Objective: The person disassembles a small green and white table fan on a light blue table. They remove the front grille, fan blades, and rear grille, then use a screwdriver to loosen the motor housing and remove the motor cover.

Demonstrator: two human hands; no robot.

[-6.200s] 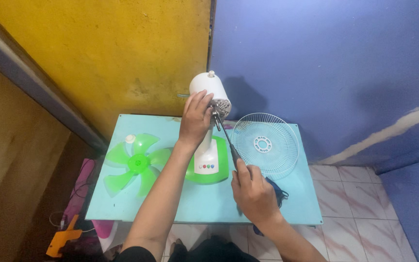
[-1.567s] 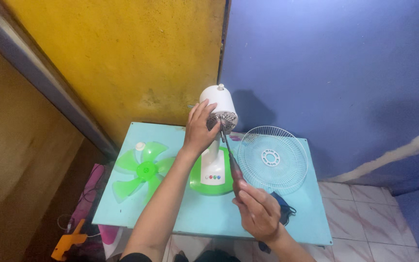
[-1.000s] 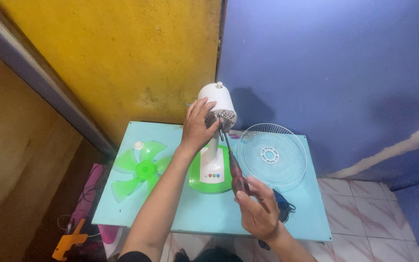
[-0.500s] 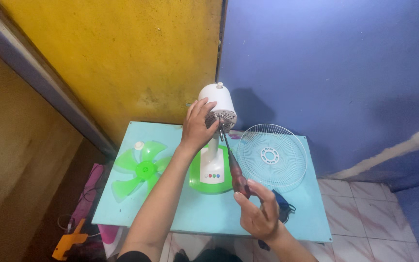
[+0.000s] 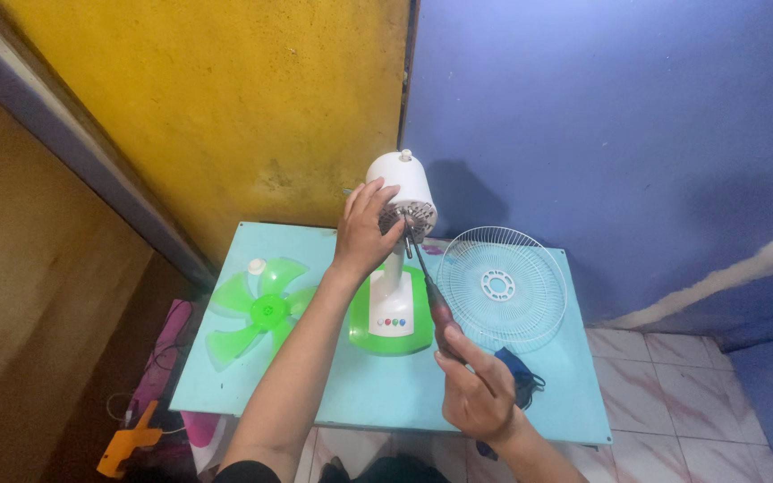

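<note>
A small white fan motor head (image 5: 402, 183) stands on a white stem over a green and white base (image 5: 390, 315) on a light blue table (image 5: 270, 389). My left hand (image 5: 364, 231) grips the side of the motor head. My right hand (image 5: 471, 389) holds the dark red handle of a screwdriver (image 5: 428, 284), whose tip meets the metal front of the motor. A green fan blade (image 5: 259, 309) lies flat at the left. To the right lies a white wire fan guard (image 5: 502, 286).
A small white cap (image 5: 256, 266) rests beside the green blade. A dark blue object (image 5: 516, 374) lies under my right hand near the table's front. An orange tool (image 5: 129, 441) and a pink item (image 5: 161, 360) sit on the floor at the left. Yellow and blue walls stand close behind.
My right hand has shifted its fingers along the screwdriver handle, turning it slightly while the tip stays at the motor front. My left hand keeps its hold on the motor head.
</note>
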